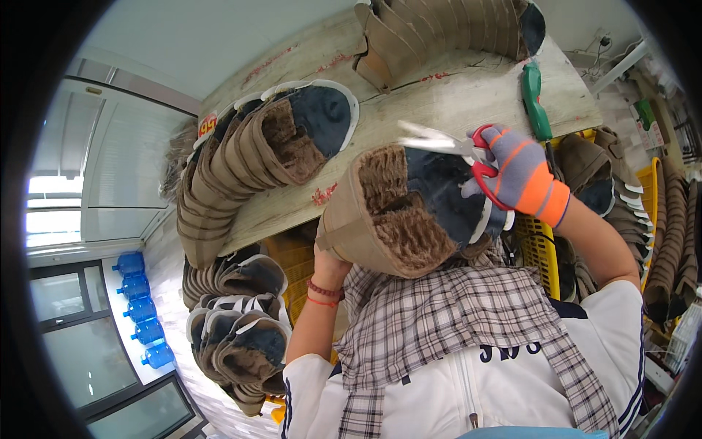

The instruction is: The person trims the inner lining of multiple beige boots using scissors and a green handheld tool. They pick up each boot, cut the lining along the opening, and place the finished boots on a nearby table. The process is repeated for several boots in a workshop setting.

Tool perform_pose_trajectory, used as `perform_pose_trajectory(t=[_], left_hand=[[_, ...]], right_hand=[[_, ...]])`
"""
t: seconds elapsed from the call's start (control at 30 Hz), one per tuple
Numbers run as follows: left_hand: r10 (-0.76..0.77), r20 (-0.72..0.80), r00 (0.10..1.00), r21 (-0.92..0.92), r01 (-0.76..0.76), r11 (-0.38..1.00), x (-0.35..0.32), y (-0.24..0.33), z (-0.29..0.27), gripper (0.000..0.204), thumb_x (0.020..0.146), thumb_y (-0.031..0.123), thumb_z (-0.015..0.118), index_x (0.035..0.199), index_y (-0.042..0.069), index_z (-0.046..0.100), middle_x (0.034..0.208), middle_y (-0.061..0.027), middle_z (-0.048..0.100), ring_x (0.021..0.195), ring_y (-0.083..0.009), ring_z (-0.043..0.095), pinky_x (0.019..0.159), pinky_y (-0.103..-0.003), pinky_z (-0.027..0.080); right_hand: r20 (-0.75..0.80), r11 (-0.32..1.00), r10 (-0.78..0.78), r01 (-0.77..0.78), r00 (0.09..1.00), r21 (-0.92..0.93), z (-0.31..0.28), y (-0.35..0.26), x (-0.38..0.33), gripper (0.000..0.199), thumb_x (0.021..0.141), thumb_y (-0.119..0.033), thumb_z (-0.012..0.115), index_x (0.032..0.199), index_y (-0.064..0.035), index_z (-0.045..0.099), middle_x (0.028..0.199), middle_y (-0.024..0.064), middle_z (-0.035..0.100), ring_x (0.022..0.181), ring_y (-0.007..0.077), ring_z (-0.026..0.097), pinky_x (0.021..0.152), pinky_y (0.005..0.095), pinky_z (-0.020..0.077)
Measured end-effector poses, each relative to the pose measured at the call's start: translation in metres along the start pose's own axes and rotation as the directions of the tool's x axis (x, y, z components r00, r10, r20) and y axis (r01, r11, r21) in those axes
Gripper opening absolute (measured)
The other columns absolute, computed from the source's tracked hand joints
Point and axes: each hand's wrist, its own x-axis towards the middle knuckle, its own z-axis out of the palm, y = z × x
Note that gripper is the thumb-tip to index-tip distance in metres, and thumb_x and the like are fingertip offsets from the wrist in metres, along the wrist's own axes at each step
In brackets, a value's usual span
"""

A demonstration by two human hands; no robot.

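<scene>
Upper (417, 241) was held up in front of the chest, just off the near edge of the table (380, 117), fur lining and dark inner facing up. Left hand (330, 262) gripped its beige side from the lower left; most fingers were behind the piece, so firmness could not be told. Right hand (523, 172), gloved, was closed round the red handles of the scissors (475, 154). Blades stood apart, blurred, over the dark end; contact with the upper could not be made out.

Progress, judged: one piece in hand, midway through handling. It looked already formed, with lining in place; white rim showed at its right end. No fresh cut or loose offcut could be identified, so the amount left on it was unclear.

Around: a nested stack (245, 150) lay on the table to the left, a second stack (446, 33) at the far side. More pieces (241, 344) were piled below left, others (621, 212) at right by a yellow basket (537, 252). Which piles were finished could not be told. Green tool (536, 102) lay on the table just beyond the right hand. Nothing evident blocked the blades; the baskets and piles left little elbow room, by my estimate.
</scene>
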Motion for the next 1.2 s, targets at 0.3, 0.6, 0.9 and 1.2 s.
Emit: perform_pose_trajectory(t=[0.3, 0.6, 0.9, 1.2], left_hand=[[0.192, 0.575, 0.795, 0.473, -0.515, 0.715, 0.012, 0.013, 0.121, 0.033, 0.088, 0.005, 0.05, 0.12, 0.0, 0.049, 0.105, -0.0078, 0.06, 0.098, -0.0154, 0.057, 0.086, -0.026, 0.045], [0.377, -0.118, 0.919, 0.532, -0.262, 0.805, -0.008, -0.002, -0.039, 0.021, 0.092, 0.02, 0.049, 0.087, 0.001, 0.056, 0.08, -0.0074, 0.061, 0.069, -0.014, 0.057, 0.065, -0.028, 0.047], [-0.069, 0.133, 0.989, 0.217, 0.039, 0.975, -0.003, -0.04, -0.022, 0.034, 0.091, 0.019, 0.051, 0.117, -0.004, 0.051, 0.114, -0.0115, 0.058, 0.104, -0.0213, 0.056, 0.091, -0.034, 0.043], [0.031, 0.145, 0.989, 0.483, -0.098, 0.87, -0.018, -0.065, -0.033, 0.047, 0.083, 0.008, 0.057, 0.127, -0.001, 0.044, 0.122, -0.0072, 0.053, 0.109, -0.0188, 0.051, 0.095, -0.031, 0.039]], right_hand=[[0.043, 0.417, 0.148, -0.102, 0.988, 0.903, 0.006, -0.101, -0.011, 0.055, 0.072, -0.014, 0.075, 0.117, 0.0006, 0.048, 0.1, 0.0058, 0.058, 0.088, 0.0092, 0.052, 0.078, 0.0248, 0.0446], [-0.084, 0.791, 0.286, -0.186, 0.954, 0.582, 0.012, 0.002, -0.058, 0.033, 0.074, -0.012, 0.072, 0.099, 0.0007, 0.055, 0.076, 0.0032, 0.057, 0.07, 0.0081, 0.049, 0.062, 0.026, 0.0441], [0.362, 0.276, 0.216, -0.412, 0.907, 0.868, 0.061, -0.007, -0.043, 0.038, 0.074, -0.006, 0.071, 0.106, -0.001, 0.052, 0.088, 0.0009, 0.058, 0.08, 0.0077, 0.052, 0.068, 0.0234, 0.046], [-0.065, 0.632, 0.103, -0.015, 0.993, 0.775, 0.151, -0.004, -0.07, 0.024, 0.085, -0.007, 0.056, 0.108, -0.0018, 0.054, 0.102, 0.009, 0.061, 0.098, 0.0146, 0.057, 0.083, 0.0258, 0.0456]])
